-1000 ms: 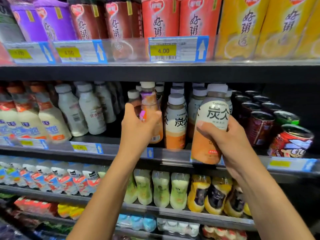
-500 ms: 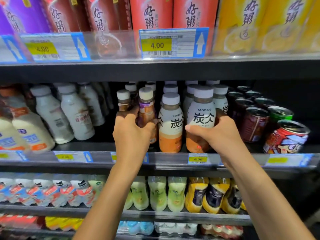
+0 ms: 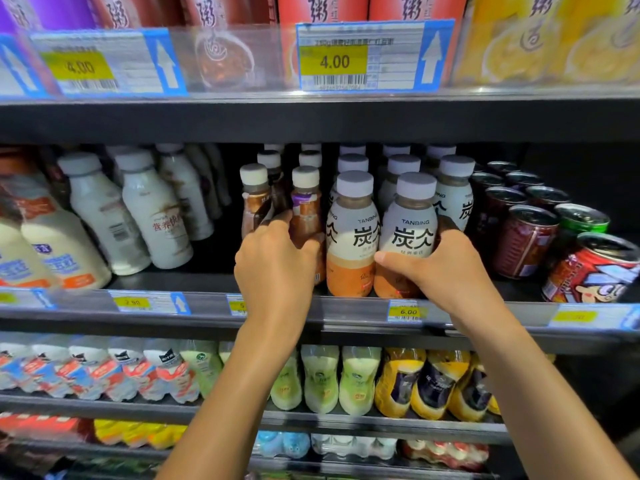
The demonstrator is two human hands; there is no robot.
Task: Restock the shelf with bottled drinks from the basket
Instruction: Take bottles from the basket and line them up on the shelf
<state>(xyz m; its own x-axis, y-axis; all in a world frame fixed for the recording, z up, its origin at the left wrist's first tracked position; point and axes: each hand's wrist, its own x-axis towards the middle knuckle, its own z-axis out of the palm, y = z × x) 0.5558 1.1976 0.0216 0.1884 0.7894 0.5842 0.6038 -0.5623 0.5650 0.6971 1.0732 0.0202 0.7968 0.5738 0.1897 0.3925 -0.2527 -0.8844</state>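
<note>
My left hand [image 3: 275,261] grips a slim brown bottle with a purple label band and white cap [image 3: 304,209], standing at the front of the middle shelf [image 3: 346,315]. My right hand [image 3: 440,271] wraps around a white-and-orange TANBING bottle with a grey cap [image 3: 410,233], which stands on the shelf beside an identical bottle [image 3: 351,237]. More of both kinds line up behind them. The basket is out of view.
White milk bottles [image 3: 152,216] stand to the left, dark and red cans [image 3: 526,240] to the right. The upper shelf [image 3: 311,116] hangs low over the caps. Price tags [image 3: 407,311] run along the front rail. Lower shelves hold green and yellow bottles [image 3: 320,379].
Both hands moved forward and down, bringing the two bottles from the air in front of the shelf onto its front edge. The camera moved closer.
</note>
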